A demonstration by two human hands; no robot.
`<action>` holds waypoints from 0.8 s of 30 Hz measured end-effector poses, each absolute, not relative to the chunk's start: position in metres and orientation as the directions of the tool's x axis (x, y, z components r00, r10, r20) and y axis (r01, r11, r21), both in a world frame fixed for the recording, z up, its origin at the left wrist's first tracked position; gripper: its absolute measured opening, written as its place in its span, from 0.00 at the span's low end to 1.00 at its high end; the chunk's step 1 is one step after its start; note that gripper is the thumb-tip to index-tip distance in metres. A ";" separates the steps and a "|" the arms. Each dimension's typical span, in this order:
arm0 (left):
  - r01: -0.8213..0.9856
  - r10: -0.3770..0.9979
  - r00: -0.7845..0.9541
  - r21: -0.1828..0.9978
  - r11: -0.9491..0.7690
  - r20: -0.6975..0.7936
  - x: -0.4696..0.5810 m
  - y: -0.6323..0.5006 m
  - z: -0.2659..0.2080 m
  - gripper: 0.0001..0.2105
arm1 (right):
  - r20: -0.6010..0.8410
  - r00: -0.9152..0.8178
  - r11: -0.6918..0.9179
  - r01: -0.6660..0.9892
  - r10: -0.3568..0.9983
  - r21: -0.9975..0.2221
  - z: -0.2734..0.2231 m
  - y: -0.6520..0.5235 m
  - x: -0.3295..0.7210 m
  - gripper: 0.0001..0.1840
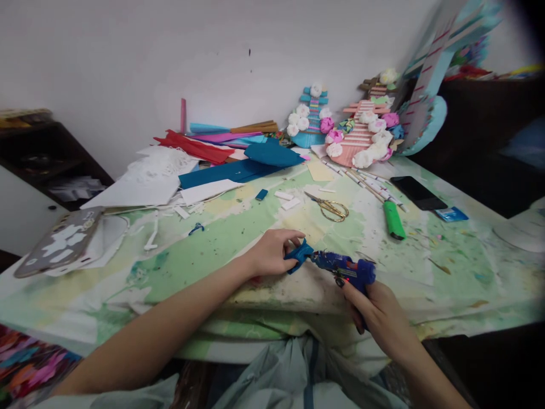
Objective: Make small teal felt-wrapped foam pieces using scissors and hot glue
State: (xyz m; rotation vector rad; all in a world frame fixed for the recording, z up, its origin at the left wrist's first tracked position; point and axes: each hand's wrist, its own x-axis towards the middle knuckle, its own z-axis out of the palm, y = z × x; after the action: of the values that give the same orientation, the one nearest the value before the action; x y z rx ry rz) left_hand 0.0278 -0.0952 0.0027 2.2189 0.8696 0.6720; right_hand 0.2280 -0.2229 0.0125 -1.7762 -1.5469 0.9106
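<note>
My left hand (275,253) is closed on a small folded piece of blue crepe paper (300,255), held just above the table's front part. In my right hand (381,312) is a blue hot glue gun (347,268), gripped by its handle. Its dark nozzle points left and meets the blue piece, or comes very near it; I cannot tell whether they touch. A small red light shows on the gun's body. Gold-handled scissors (334,210) lie beyond my hands, with a small blue piece (261,195) and white strips (290,203) to their left.
Sheets of blue paper (221,172), red crepe paper (191,146) and white paper (131,184) pile up at the back left. Flower-decorated models (313,122) stand by the wall. A green lighter-like object (394,220), a black phone (418,193) and thin sticks (370,184) lie right.
</note>
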 end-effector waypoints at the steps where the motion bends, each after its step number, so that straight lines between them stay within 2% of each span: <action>1: 0.392 0.728 0.650 0.725 -0.566 0.217 0.028 -0.095 0.003 0.26 | -0.095 0.095 -0.132 0.588 0.991 -0.798 0.013 -0.222 0.230 0.25; 9: 0.392 0.732 0.653 0.740 -0.546 0.195 0.029 -0.096 0.003 0.26 | -0.090 0.143 -0.161 0.631 0.986 -0.759 0.015 -0.220 0.235 0.25; 21: 0.400 0.724 0.657 0.717 -0.571 0.210 0.028 -0.095 0.002 0.26 | -0.084 0.052 -0.098 0.582 0.995 -0.807 0.011 -0.226 0.228 0.25; 24: 0.400 0.723 0.655 0.710 -0.580 0.221 0.028 -0.095 0.002 0.26 | -0.057 0.080 -0.094 0.608 0.995 -0.788 0.010 -0.225 0.228 0.26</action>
State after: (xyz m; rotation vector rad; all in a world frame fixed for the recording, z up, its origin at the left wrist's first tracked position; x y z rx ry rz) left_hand 0.0280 -0.0952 0.0020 2.2407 0.8666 0.6649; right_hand 0.2284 -0.2249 0.0100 -1.7691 -1.5875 0.8391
